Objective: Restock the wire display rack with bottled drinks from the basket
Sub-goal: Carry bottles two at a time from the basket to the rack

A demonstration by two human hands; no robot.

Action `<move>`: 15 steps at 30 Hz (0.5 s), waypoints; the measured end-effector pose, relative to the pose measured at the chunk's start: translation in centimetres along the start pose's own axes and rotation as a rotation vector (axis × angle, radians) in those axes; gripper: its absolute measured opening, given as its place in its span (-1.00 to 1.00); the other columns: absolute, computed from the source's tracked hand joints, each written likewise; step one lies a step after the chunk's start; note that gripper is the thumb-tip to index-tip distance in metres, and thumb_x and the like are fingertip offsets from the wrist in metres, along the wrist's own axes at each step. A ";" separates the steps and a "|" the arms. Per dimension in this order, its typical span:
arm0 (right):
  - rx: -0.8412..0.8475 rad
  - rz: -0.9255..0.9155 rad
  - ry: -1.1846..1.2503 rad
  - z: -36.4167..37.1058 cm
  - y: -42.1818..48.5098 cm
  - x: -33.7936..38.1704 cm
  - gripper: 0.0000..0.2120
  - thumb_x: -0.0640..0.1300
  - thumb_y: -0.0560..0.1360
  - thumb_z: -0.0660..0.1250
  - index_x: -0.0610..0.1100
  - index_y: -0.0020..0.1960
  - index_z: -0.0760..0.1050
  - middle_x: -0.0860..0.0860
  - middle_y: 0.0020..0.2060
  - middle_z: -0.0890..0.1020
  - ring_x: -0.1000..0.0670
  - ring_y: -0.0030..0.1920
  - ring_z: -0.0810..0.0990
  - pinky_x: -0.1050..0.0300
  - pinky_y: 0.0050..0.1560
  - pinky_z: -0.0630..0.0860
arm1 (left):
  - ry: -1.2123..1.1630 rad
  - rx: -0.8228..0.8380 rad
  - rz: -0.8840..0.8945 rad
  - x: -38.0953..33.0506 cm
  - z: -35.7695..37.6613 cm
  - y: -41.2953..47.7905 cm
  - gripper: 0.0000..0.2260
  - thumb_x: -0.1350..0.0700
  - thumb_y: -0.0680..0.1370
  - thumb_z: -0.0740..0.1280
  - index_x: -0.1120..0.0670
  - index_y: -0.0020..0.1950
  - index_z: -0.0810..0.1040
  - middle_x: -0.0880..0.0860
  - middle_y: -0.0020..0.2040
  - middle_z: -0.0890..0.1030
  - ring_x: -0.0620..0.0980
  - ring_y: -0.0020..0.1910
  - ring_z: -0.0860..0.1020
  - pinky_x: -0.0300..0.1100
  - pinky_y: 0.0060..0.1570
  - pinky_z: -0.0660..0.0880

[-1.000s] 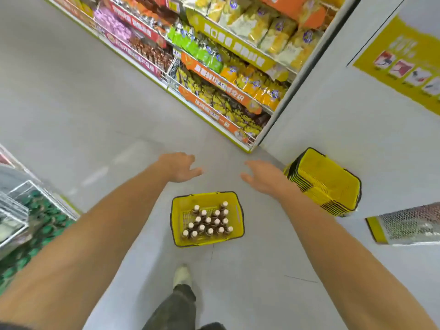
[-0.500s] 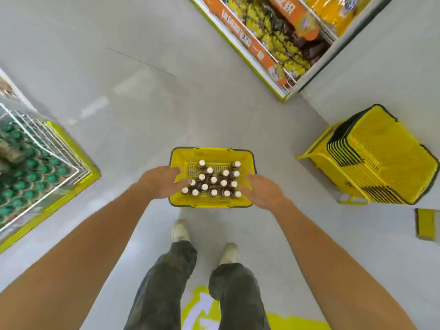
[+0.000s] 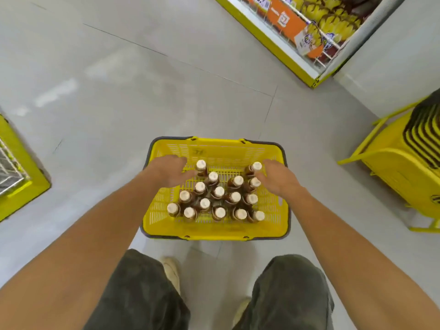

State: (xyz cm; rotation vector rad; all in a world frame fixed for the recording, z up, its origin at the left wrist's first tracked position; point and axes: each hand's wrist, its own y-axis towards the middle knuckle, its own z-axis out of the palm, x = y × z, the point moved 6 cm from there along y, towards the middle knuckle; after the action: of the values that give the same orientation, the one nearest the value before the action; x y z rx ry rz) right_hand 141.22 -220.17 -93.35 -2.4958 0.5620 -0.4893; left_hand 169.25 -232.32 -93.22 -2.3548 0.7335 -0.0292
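Observation:
A yellow plastic basket (image 3: 271,227) with a dark rim sits on the floor right in front of my feet. Several brown bottled drinks (image 3: 217,192) with white caps stand upright inside it, packed toward the near side. My left hand (image 3: 167,171) hovers over the basket's left part, fingers spread, its tips close to the far-left bottle (image 3: 201,166). My right hand (image 3: 277,177) reaches in from the right beside the far-right bottle (image 3: 256,167), fingers apart. Neither hand grips anything. A corner of the wire display rack (image 3: 14,172) with its yellow base shows at the left edge.
A stack of empty yellow baskets (image 3: 409,160) on a yellow stand stands at the right. A shelf unit (image 3: 281,36) with yellow snack bags and orange price strips runs along the top right, ending at a white wall. Grey tiled floor surrounds the basket.
I have bent lower and the basket looks much bigger. Both hands have moved from the basket's near rim to over the bottles inside.

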 end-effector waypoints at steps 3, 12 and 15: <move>-0.049 0.007 -0.002 2.8 4.0 -1.4 -0.60 0.08 0.68 0.21 -0.24 0.28 0.49 -0.24 0.24 0.60 -0.28 0.27 0.57 -0.11 0.15 0.50 | -0.009 -0.032 0.006 0.4 2.7 4.7 -0.42 -0.34 0.61 0.12 0.13 0.30 0.50 0.18 0.26 0.60 0.21 0.29 0.54 0.10 0.20 0.51; -0.222 0.018 0.142 7.5 11.3 -3.8 -0.68 0.03 0.58 0.42 -0.24 0.11 0.55 -0.26 0.08 0.66 -0.31 0.13 0.61 -0.02 -0.10 0.40 | -0.328 -0.327 0.134 -0.8 6.7 12.6 -0.71 -0.08 0.57 0.38 0.16 0.00 0.58 0.16 -0.08 0.66 0.23 0.00 0.61 -0.03 -0.15 0.39; -0.281 0.045 0.245 7.3 12.2 -4.2 -0.73 0.00 0.53 0.48 -0.20 0.01 0.57 -0.23 0.00 0.68 -0.29 0.06 0.62 0.05 -0.14 0.33 | -0.461 -0.453 0.080 -0.2 6.9 13.1 -0.76 -0.06 0.52 0.46 0.09 -0.16 0.58 0.01 -0.29 0.56 0.13 -0.20 0.56 -0.06 -0.24 0.34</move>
State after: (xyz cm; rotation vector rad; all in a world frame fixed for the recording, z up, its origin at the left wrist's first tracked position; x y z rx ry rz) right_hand 137.39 -224.50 -107.01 -2.6978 0.8310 -0.7498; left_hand 164.02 -236.30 -106.47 -2.6001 0.6469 0.7609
